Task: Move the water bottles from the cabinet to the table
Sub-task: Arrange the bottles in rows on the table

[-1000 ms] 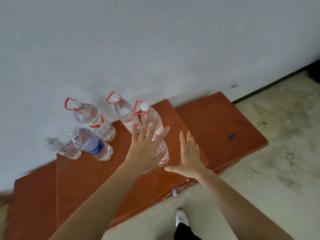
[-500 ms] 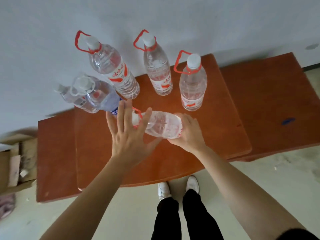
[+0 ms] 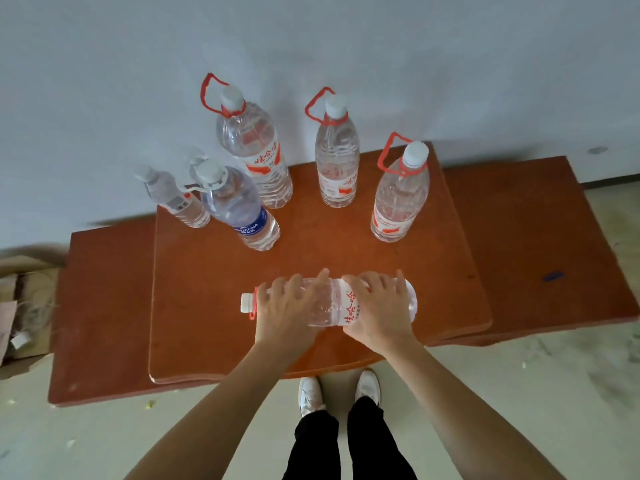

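A clear water bottle [image 3: 332,303] with red lettering lies on its side near the front of the reddish-brown table [image 3: 311,258], white cap pointing left. My left hand [image 3: 284,313] grips its neck end and my right hand [image 3: 379,311] grips its base end, fingers curled over the top. Behind it stand three large red-handled bottles: one at the back left [image 3: 251,150], one in the middle [image 3: 336,157] and one to the right [image 3: 400,199]. A blue-labelled bottle [image 3: 239,209] and a small bottle [image 3: 173,197] stand at the left.
Lower reddish boards stick out to the left [image 3: 104,306] and right [image 3: 540,251] of the table. A pale wall rises directly behind. A cardboard box [image 3: 24,292] with clutter sits on the floor at far left. My feet [image 3: 339,389] stand at the table's front edge.
The view has tipped down and closer. Both hands have come down from open above the lying bottle to gripping it, and the bottle sits nearer the front edge.
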